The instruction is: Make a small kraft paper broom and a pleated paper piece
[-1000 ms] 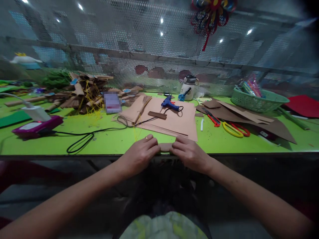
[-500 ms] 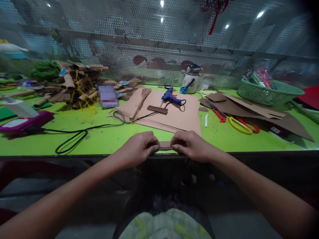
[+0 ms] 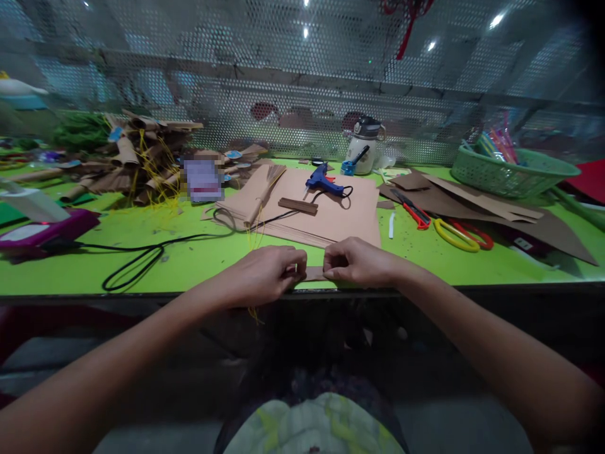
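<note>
A narrow strip of brown paper point(image 3: 314, 273) lies at the table's front edge, stretched between my two hands. Its left end is pinched by my left hand point(image 3: 271, 272), fingers closed. My right hand point(image 3: 357, 263) grips the other end between thumb and curled fingers. Both ends of the strip are hidden by the fingertips. Just beyond the hands sits a stack of brown paper sheets point(image 3: 352, 217). On it lie a folded brown strip point(image 3: 297, 206), a blue glue gun point(image 3: 325, 181) and a fan-folded paper piece point(image 3: 259, 198) with yellow string.
Bundled brown paper pieces point(image 3: 146, 154) pile up at the left. A black cord point(image 3: 174, 241) runs to a purple power strip point(image 3: 51, 233). Right of the stack are a utility knife point(image 3: 416, 213), scissors point(image 3: 456, 235), brown cardboard point(image 3: 534, 233) and a green basket point(image 3: 515, 173). A bottle point(image 3: 363, 148) stands behind.
My left hand has shifted slightly right and up along the strip, its fingers still closed. My right hand has risen slightly. The other things stay where they were.
</note>
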### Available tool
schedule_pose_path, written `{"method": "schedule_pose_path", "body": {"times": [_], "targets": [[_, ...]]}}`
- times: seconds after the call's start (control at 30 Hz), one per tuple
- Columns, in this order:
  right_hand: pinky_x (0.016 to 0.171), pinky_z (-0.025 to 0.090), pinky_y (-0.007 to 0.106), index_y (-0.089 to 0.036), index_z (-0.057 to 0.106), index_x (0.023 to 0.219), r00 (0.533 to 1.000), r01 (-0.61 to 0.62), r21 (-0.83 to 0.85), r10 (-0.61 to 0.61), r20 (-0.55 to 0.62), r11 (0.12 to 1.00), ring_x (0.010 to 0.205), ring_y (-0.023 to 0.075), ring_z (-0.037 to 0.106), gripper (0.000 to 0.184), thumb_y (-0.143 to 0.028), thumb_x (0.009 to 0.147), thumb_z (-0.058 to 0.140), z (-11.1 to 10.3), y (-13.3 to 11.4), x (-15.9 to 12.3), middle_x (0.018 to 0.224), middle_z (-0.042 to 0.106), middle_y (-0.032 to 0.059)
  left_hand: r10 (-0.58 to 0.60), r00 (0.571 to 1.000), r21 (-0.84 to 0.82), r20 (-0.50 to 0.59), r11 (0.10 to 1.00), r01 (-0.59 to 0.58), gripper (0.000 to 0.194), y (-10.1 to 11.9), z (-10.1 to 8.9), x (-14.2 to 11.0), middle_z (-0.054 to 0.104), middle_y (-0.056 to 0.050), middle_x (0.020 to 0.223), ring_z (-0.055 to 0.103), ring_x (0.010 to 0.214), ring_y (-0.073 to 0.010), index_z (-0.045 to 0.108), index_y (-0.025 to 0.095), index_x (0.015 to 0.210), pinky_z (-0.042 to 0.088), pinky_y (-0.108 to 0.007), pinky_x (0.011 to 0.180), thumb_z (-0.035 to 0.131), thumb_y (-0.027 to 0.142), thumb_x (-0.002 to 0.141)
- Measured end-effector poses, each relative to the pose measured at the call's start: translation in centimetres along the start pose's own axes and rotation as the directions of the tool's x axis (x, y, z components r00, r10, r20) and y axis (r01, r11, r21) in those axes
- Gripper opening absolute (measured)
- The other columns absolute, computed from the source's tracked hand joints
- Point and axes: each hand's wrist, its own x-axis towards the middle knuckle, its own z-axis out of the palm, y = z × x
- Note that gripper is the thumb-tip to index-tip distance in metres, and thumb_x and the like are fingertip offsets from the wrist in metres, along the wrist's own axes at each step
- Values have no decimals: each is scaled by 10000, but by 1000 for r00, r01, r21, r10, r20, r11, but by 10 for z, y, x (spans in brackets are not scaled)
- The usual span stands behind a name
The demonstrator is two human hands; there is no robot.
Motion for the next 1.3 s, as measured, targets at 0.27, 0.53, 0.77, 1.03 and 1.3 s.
{"method": "schedule_pose_path", "body": {"times": [0.27, 0.53, 0.77, 1.03, 1.3], "targets": [[488, 314, 208, -148, 633, 720, 999, 26, -15, -25, 20, 1000, 534, 94, 443, 67, -102, 718, 585, 0, 3, 1, 586, 546, -23, -11, 998, -103, 63, 995, 17, 95, -3, -5, 5, 613, 18, 744, 519, 640, -117, 576, 189, 812, 354, -201, 561, 490, 174, 775], [525, 330, 199, -142, 633, 719, 977, 150, -56, -157, -146, 987, 567, 92, 451, 50, -111, 750, 609, 9, 9, -10, 614, 513, -30, 55, 997, -33, -48, 998, -56, 191, -5, 3, -3, 584, -14, 841, 517, 713, -130, 631, 223, 976, 375, -208, 630, 476, 261, 872], [602, 393, 229, -162, 702, 888, 883, 375, -119, -393, -255, 919, 682, 125, 500, 161, -140, 857, 546, 20, 18, -19, 749, 526, 26, 206, 973, 124, -109, 973, -192, 317, -12, 13, -11, 494, -14, 806, 467, 711, -128, 663, 313, 1105, 343, -215, 646, 414, 244, 921], [687, 428, 260, -198, 681, 1080, 847, 465, -258, -510, -148, 847, 786, 152, 502, 325, -55, 865, 484, 17, 22, -22, 838, 531, 56, 273, 962, 141, 25, 951, -274, 394, -13, 1, -13, 492, -21, 916, 468, 789, -139, 611, 322, 1178, 358, -211, 707, 456, 133, 868], [802, 441, 338, -146, 621, 1115, 867, 447, -549, -493, 73, 706, 910, 211, 475, 391, 19, 789, 483, 8, 5, -37, 985, 570, 111, 389, 917, 217, 90, 890, -400, 378, -17, -5, -18, 515, -60, 1010, 490, 887, -168, 555, 248, 1222, 399, -261, 805, 421, 111, 896]]}}
